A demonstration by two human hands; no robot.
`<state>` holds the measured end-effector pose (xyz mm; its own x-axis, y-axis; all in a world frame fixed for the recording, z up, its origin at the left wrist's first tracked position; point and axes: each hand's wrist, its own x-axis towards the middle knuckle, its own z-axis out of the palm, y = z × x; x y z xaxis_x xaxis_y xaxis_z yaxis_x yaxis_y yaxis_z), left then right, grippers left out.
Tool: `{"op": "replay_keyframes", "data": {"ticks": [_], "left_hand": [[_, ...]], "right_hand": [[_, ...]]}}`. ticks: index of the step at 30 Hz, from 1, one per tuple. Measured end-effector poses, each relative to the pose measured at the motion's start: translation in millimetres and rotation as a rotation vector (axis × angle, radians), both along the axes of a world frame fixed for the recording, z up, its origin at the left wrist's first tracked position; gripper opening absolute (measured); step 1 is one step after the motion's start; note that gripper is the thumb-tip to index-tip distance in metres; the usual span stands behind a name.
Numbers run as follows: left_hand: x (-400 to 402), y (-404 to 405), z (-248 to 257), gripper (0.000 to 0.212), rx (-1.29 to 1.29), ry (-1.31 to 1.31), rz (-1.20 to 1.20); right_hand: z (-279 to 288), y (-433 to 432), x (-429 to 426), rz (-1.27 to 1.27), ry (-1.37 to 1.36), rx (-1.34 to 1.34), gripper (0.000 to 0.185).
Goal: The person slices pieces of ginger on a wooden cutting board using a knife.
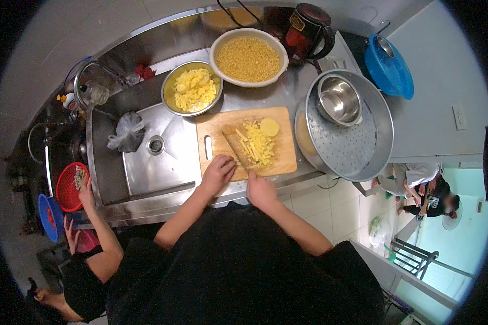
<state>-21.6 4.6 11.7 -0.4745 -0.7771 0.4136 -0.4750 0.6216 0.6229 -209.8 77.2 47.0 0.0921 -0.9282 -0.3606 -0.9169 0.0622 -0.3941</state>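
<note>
My right hand [261, 189] grips the handle of a kitchen knife [234, 148], its blade lying across a wooden cutting board [286, 158] and pointing away from me. On the board's near left part, my left hand [218, 175] has its fingers curled close to the blade. Whether a piece is under those fingertips I cannot tell. To the right of the blade is a heap of cut yellow sticks and bits [257, 144], which look like potato. A rounded peeled piece [269, 127] sits at the heap's far side. Behind the board, a steel bowl [168, 97] holds more cut yellow pieces.
A white basin of yellow split beans [249, 59] and an electric kettle [307, 34] stand behind. At right, a large perforated steamer [349, 150] holds a steel pot [339, 99]. Left are the sink [175, 154], a tied bag [127, 132] and a co-worker's hand [86, 193] at a red colander [67, 191].
</note>
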Motion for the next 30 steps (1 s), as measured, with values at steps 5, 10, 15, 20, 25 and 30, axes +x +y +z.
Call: {"op": "replay_keyframes", "data": {"ticks": [5, 10, 15, 20, 25, 30], "left_hand": [[2, -1, -6, 0.019, 0.046, 0.039, 0.031], [-10, -1, -4, 0.02, 0.083, 0.069, 0.136], [-7, -3, -4, 0.02, 0.052, 0.076, 0.109], [-6, -4, -9, 0.021, 0.048, 0.053, 0.091], [-6, -5, -5, 0.021, 0.052, 0.072, 0.078], [-2, -3, -1, 0.019, 0.078, 0.075, 0.08]], "right_hand": [[6, -2, -5, -0.03, -0.001, -0.016, 0.025], [14, -1, -4, -0.005, 0.062, 0.048, 0.025], [32, 5, -6, -0.026, 0.014, -0.007, 0.023], [35, 11, -8, 0.02, 0.042, 0.098, 0.021], [8, -2, -1, 0.002, -0.01, -0.005, 0.02], [19, 1, -4, -0.035, -0.014, 0.02, 0.018]]}}
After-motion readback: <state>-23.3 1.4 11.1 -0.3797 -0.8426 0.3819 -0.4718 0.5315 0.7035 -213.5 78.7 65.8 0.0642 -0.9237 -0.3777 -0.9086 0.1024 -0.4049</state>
